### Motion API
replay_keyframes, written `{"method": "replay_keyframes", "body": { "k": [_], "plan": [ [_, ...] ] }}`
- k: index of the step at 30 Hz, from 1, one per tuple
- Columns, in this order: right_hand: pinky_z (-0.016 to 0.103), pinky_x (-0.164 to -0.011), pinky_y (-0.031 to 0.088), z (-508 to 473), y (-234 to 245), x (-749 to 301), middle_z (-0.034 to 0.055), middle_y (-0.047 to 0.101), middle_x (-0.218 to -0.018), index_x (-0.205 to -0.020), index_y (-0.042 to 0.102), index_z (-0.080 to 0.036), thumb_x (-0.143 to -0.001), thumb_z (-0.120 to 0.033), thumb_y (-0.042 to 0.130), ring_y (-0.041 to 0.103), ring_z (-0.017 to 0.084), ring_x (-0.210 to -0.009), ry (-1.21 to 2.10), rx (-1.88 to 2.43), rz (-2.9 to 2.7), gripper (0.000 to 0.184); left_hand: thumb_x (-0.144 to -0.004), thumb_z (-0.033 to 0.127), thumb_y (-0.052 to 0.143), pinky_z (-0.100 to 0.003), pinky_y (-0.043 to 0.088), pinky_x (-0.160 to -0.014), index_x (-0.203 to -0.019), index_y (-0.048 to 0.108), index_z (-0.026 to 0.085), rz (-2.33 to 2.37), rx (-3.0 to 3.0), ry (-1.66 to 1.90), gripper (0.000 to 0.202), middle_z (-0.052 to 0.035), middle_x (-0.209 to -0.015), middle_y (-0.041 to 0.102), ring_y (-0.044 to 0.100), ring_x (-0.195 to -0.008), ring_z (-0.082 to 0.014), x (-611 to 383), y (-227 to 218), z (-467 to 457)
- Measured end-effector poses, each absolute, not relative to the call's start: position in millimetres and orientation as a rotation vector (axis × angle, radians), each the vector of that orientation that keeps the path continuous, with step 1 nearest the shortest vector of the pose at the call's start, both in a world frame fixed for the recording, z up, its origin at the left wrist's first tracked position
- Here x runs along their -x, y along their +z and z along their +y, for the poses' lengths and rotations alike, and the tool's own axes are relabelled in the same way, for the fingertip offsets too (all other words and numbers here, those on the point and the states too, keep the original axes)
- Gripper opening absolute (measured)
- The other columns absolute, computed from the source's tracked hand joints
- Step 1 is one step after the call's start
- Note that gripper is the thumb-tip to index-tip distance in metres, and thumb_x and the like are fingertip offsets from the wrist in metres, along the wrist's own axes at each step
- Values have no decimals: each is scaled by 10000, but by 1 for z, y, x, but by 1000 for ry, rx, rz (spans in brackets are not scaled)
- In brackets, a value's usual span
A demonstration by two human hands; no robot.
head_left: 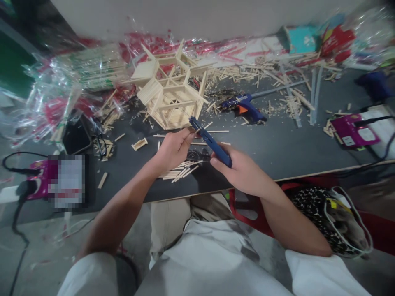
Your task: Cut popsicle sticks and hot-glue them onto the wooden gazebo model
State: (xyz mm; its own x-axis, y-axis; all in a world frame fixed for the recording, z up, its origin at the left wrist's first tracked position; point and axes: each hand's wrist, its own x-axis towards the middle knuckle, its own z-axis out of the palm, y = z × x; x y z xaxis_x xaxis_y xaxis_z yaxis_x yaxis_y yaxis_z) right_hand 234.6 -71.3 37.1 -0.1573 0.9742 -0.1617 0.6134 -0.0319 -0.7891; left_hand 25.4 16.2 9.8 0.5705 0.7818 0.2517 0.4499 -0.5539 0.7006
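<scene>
My right hand point(239, 170) is wrapped round a long blue hand tool point(214, 146) that looks like a cutter, its narrow head pointing up and left. My left hand point(176, 148) is closed, with fingertips pinching a thin wooden stick point(197, 131) at the tool's head. Beneath both hands, several cut sticks point(179, 172) lie loosely on the dark table point(259, 152). Just beyond them stands a wooden stick model point(175, 105) with hexagonal frames. A small wooden piece point(140, 144) made of glued sticks lies left of my left hand.
A blue glue gun point(251, 111) lies right of the model among wood scraps. Plastic wrapping point(40, 94) and a black phone point(77, 133) are at the left. Purple power strips point(354, 130) with cables stand at both sides. A turquoise box point(302, 40) is at the back.
</scene>
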Motion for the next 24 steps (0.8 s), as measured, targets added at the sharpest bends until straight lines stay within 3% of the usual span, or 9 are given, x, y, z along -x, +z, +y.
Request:
{"method": "replay_keyframes", "body": {
  "k": [13,16,20,24],
  "plan": [
    [388,-835,505,-75,33,-233,102,718,-1027,-1187,611,-208,-963,-430,522,675,278,-924,1001,1738,-1844,327,-1041,236,421,-250,395,-564,-936,664,165,968,-2229,756,274,3,-643,599,507,-529,-117,-26,9,14],
    [380,-862,496,-76,31,-233,106,705,-1072,-1186,630,-217,-981,-487,525,673,285,-1001,911,1774,-1848,356,-1044,249,419,-244,431,-592,-912,664,157,956,-2227,795,293,-8,-665,629,547,-550,-117,-26,7,14],
    [373,-823,460,-78,27,-232,119,673,-1014,-1054,653,-200,-1023,-624,409,656,286,-935,729,1886,-1902,490,-1047,263,419,-243,455,-626,-933,692,153,959,-2254,836,316,-20,-684,651,603,-597,-132,-27,4,14],
    [330,-733,395,-76,21,-231,102,664,-897,-915,601,-197,-1076,-592,259,624,244,-820,640,1878,-1968,547,-1055,282,422,-243,453,-614,-960,704,155,977,-2293,868,324,-20,-673,652,616,-593,-139,-26,2,14]
  ]
}}
